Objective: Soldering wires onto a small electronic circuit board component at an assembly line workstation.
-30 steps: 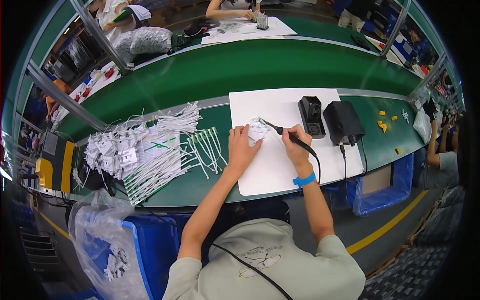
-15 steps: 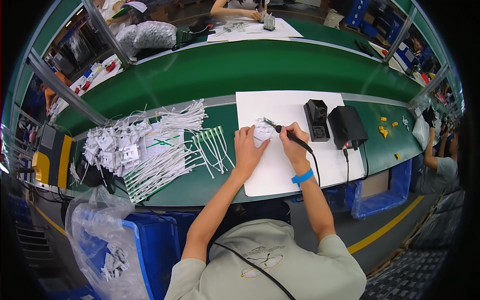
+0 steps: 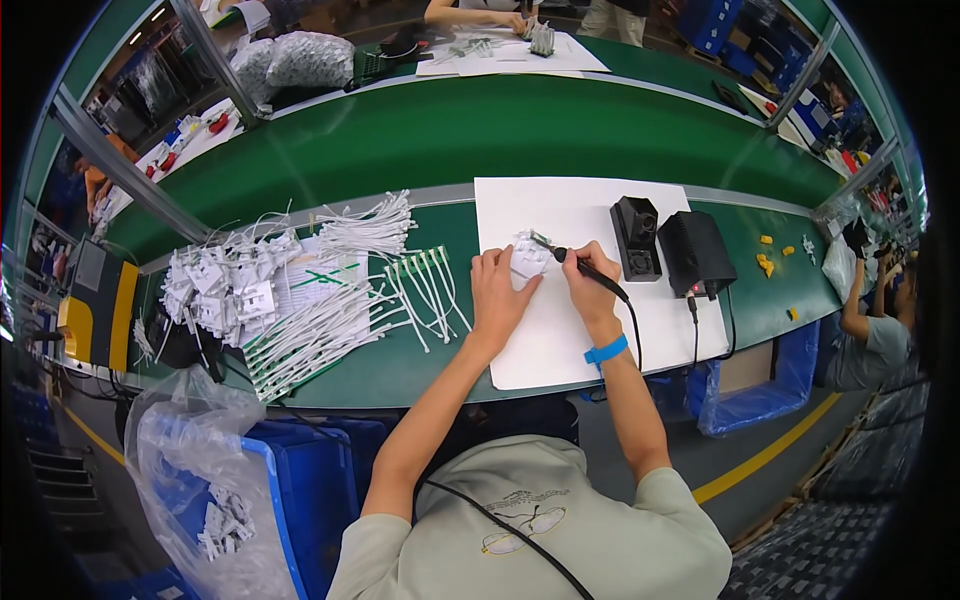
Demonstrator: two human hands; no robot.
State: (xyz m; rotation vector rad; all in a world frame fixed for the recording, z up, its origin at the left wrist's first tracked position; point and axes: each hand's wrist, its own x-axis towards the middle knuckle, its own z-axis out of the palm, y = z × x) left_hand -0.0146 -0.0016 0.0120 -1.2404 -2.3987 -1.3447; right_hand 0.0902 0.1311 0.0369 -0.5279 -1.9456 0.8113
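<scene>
One white part [image 3: 527, 255] lies under the left hand [image 3: 497, 295]; the right hand [image 3: 588, 280] grips one soldering iron [image 3: 590, 270]. Two black units [image 3: 670, 245] stand beside. Both hands barely moved.

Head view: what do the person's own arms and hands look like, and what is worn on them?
Both forearms are bare, and the left hand and right hand are gloveless. A bright blue wristband circles the right wrist. Short sleeves of a pale grey-green T-shirt end near the elbows. The left wrist is bare.
</scene>
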